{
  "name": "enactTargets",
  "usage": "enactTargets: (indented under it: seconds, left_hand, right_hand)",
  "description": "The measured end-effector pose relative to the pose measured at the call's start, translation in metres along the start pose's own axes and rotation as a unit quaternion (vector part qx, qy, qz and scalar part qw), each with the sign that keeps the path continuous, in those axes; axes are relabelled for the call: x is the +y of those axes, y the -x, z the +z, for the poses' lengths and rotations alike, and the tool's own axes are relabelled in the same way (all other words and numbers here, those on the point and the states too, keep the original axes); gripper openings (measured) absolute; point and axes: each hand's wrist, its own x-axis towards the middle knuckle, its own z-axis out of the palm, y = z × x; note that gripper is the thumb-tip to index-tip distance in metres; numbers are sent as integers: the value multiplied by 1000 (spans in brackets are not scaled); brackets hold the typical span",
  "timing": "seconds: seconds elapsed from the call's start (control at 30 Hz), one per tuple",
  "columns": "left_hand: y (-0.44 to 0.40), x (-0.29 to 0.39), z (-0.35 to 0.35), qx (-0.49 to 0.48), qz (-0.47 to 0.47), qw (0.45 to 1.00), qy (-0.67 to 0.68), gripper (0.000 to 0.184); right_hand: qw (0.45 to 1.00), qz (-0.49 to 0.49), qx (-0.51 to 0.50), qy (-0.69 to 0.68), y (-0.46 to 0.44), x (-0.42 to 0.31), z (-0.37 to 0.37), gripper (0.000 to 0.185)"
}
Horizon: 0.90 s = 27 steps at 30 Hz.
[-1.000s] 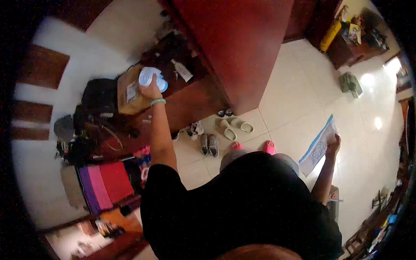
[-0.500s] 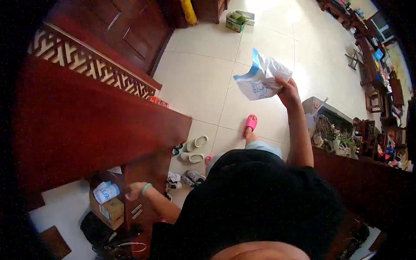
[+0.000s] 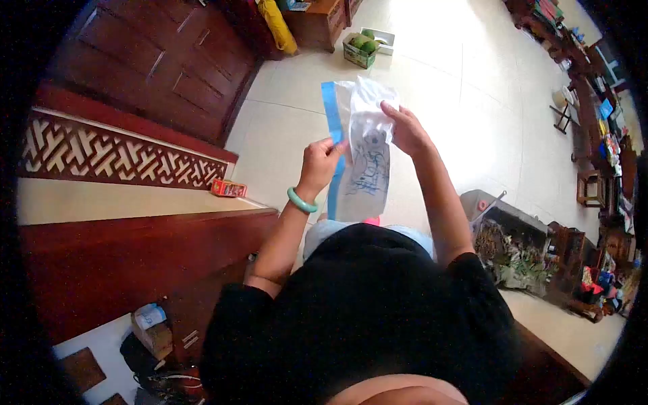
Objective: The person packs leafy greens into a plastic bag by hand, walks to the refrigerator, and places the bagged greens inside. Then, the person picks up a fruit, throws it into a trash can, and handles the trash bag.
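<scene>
A white plastic bag (image 3: 366, 162) with a blue band down its left edge and blue line printing hangs in front of my body, stretched fairly flat between both hands. My left hand (image 3: 320, 164), with a pale green bangle (image 3: 301, 201) at the wrist, is closed on the blue edge between thumb and fingers. On the opposite side, my right hand (image 3: 408, 129) grips the bag's upper right part, the thumb lying over the plastic. The bag's far face and the fingertips behind it are hidden.
At left stands a dark red cabinet (image 3: 128, 266) with a small red box (image 3: 228, 188) on its ledge near a lattice panel (image 3: 121, 150). A green carton of green produce (image 3: 360, 52) sits on the tiled floor ahead. A planted grey tank (image 3: 513, 229) is at right.
My left hand has come up from beside the cabinet's lower shelf and now grips the bag's blue edge. My right hand has shifted left, and the bag has turned with its blue band upright.
</scene>
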Motion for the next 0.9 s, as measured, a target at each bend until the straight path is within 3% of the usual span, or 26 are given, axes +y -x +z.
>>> enactTargets:
  seconds: [0.03, 0.07, 0.1, 0.13, 0.2, 0.23, 0.3, 0.37, 0.43, 0.5, 0.6, 0.63, 0.7, 0.73, 0.77, 0.83, 0.9]
  left_hand:
    - [-14, -3, 14, 2, -4, 1000, 0, 34]
    - [-30, -7, 27, 30, -66, 996, 58, 31]
    - [-48, -11, 35, 56, -124, 984, 115, 28]
    - [-62, -10, 47, 69, -143, 973, 167, 27]
    - [-92, -9, 65, 28, -142, 949, 279, 24]
    - [-102, 6, 70, -4, -161, 928, 335, 23]
    - [-135, 3, 91, -59, -173, 909, 374, 23]
    - [-173, -12, 114, -93, -138, 910, 380, 23]
    - [-216, -39, 135, -30, -50, 982, 180, 23]
    - [-257, -32, 132, 0, -49, 997, 53, 24]
    - [-327, -70, 141, 48, -172, 956, 232, 27]
    - [-353, -90, 143, 55, -186, 941, 278, 28]
    - [-393, -105, 140, 39, -148, 959, 240, 28]
    - [-408, -79, 135, 19, -201, 945, 259, 26]
    - [-421, -78, 142, 10, -203, 945, 256, 26]
    - [-450, -79, 155, -97, -205, 944, 241, 25]
    - [-467, -83, 151, -89, -186, 952, 228, 26]
  right_hand:
    - [992, -71, 94, 43, 1, -13, 11, 53]
    - [992, -70, 92, 42, -2, -17, -1, 53]
    - [898, -247, 249, 265, -8, -19, -13, 53]
    - [701, -395, 381, 456, -11, -21, -24, 54]
    - [652, -381, 297, 584, -7, -19, -23, 44]
    - [646, -383, 257, 607, -7, -18, -14, 48]
    - [776, -269, 217, 528, -31, -16, -29, 56]
    - [829, -225, 249, 448, -69, -16, -55, 50]
    - [880, -199, 252, 349, -111, -30, -87, 30]
    - [935, -123, 222, 249, -148, -53, -119, 22]
    - [945, -94, 262, 174, -188, -99, -155, 16]
    - [943, -103, 291, 123, -200, -107, -172, 19]
    - [920, -25, 383, 80, -218, -132, -196, 23]
    - [951, 3, 309, -6, -228, -133, -227, 24]
    - [942, 21, 331, -56, -243, -132, -237, 27]
    - [941, 106, 278, -164, -264, -141, -252, 36]
    - [956, 62, 233, -168, -271, -152, -231, 40]
